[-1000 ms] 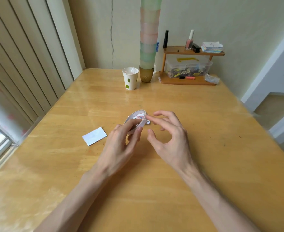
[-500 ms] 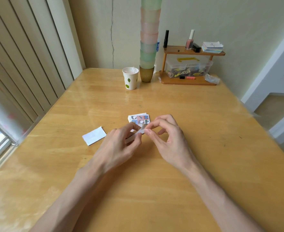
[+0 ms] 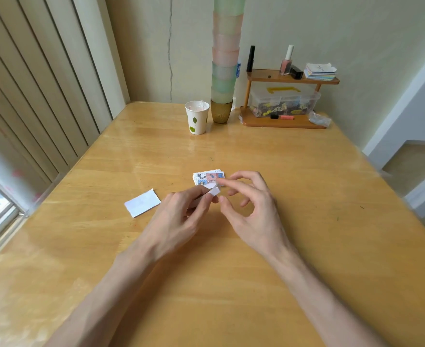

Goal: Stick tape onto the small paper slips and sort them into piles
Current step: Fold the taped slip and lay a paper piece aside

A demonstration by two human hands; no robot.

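Observation:
My left hand [image 3: 181, 211] hovers over the middle of the wooden table [image 3: 306, 221] and grips a pale roll of tape [image 3: 212, 189] between thumb and fingers, most of it hidden by them. My right hand [image 3: 249, 206] is just to its right, fingers loosely curved and spread. Its forefinger points at the roll's free end and its thumb is apart below; it pinches nothing that I can see. A small stack of colourful printed paper slips [image 3: 208, 176] lies flat just beyond both hands. A white pile of slips [image 3: 142, 204] lies to the left.
At the far edge stand a paper cup [image 3: 196, 117] with green leaves, a tall stack of pastel cups [image 3: 225, 71] and a wooden shelf [image 3: 281, 123] with a clear box, bottles and papers. Vertical blinds and a window run along the left.
The tape roll came down from in front of the printed slips and tilted edge-on. My right hand pinched its end half a second ago and has now opened and drawn slightly right.

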